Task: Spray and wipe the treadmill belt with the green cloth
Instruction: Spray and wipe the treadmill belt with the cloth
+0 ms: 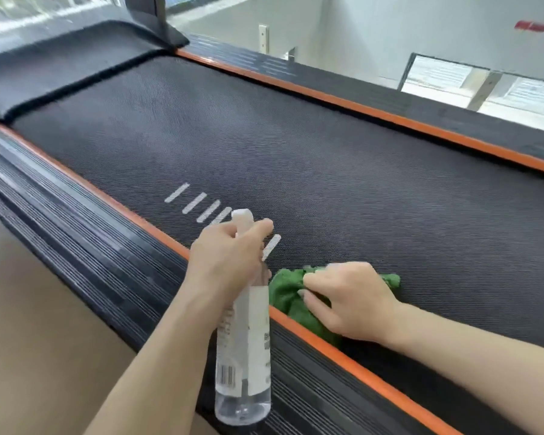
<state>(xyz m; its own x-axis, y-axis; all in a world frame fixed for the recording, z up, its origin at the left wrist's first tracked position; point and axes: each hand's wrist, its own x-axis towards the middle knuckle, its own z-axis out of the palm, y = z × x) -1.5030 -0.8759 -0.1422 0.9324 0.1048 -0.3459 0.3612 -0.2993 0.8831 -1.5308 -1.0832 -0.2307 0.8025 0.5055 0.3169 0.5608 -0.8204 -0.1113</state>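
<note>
Where the left hand (230, 255) wraps around the neck of the spray bottle (244, 350), its fingers curled round the white spray head, the trigger and nozzle are mostly covered and cannot be made out clearly. That bottle hangs upright over the ribbed side rail (85, 246), its clear base low in the picture and its label print too blurred to read. Beside it, the right hand (349, 301) rests on the bunched green cloth (288, 296), thumb and fingers bent into the fabric and gripping it; much of the cloth is hidden beneath the palm. This cloth lies on the treadmill belt (296, 152), right against the near orange strip (343, 356). White dashes (198, 203) printed on the belt run behind the bottle, some blocked from sight. Beyond the hands the dark belt stretches open toward the far orange strip (374, 113), while its right end is cut off by the picture edge.
</note>
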